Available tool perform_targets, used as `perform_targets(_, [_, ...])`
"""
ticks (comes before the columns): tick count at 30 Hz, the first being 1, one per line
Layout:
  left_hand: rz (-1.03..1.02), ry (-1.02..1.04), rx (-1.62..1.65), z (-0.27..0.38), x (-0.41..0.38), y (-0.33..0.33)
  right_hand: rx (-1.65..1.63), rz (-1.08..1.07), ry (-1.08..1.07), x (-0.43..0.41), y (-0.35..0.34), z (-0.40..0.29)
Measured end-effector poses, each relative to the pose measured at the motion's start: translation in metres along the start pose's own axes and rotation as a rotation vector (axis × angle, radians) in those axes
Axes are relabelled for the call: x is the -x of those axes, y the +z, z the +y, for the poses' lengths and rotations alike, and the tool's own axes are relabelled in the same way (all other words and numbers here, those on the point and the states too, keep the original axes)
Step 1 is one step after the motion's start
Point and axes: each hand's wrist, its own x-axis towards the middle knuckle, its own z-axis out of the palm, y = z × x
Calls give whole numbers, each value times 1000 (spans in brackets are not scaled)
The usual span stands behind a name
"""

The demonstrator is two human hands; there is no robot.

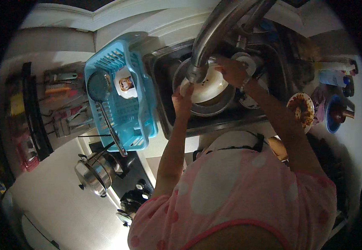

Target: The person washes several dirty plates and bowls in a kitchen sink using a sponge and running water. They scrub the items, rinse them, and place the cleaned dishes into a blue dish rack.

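A white bowl (214, 84) with a few dark specks inside is tilted over a round metal basin (210, 110) in the dark sink (165, 103). My left hand (182, 101) grips the bowl's near left rim, thumb on top. On its far right side my right hand (232, 73) has its fingers at the rim and over the inner face. The metal faucet (204, 47) hangs directly above and hides part of the bowl. To the right of the basin, partly behind my right forearm, lie more dishes (249, 101) in the sink.
Left of the sink stands a blue plastic dish rack (121, 114) holding a ladle (101, 87) and a white printed cup (126, 83). A lidded steel pot (95, 175) sits near the stove. At right are a food-stained plate (300, 109), a blue bowl (332, 114) and bottles (334, 78).
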Motion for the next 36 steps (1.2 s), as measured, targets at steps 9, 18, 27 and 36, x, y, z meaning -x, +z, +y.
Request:
perform_targets(9, [11, 164, -279, -5, -1, 23, 61, -259, -337, -25, 7, -49])
perform_targets(18, [302, -334, 614, -1, 6, 16, -1034, -149, 778, 30, 51, 15])
perform_targets(27, [280, -334, 684, -21, 19, 63, -1572, -255, 890, 96, 85, -4])
perform_targets(36, [-196, -640, 337, -17, 24, 70, -608, 185, 767, 122, -38, 30])
